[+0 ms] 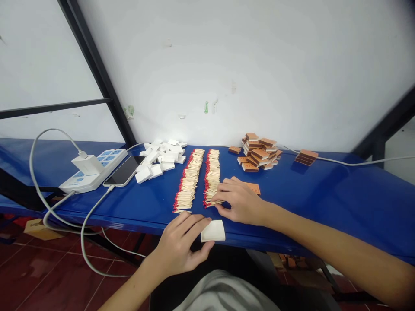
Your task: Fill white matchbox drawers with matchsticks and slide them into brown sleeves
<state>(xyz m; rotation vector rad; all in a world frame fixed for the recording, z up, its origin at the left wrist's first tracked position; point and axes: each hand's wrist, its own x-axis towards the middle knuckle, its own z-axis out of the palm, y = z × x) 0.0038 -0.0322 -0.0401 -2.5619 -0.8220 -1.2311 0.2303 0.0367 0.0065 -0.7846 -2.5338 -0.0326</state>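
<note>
At the table's front edge my left hand (184, 242) holds a white matchbox tray (213, 231) between thumb and fingers. My right hand (238, 201) pinches matchsticks at the near end of the right row of red-tipped matches (212, 172). A second row of matches (189, 179) lies just to its left. White trays (164, 156) are heaped behind on the left. Brown and orange matchbox sleeves (259, 152) form a pile at the back right. One orange sleeve (253, 188) lies flat, partly hidden behind my right hand.
A phone (125, 171) on a charging cable and a white power strip (97, 170) with a plugged-in adapter lie on the left. A striped sleeve bundle (306, 157) stands at the right by a white cable. Black metal posts flank the blue table (340, 194).
</note>
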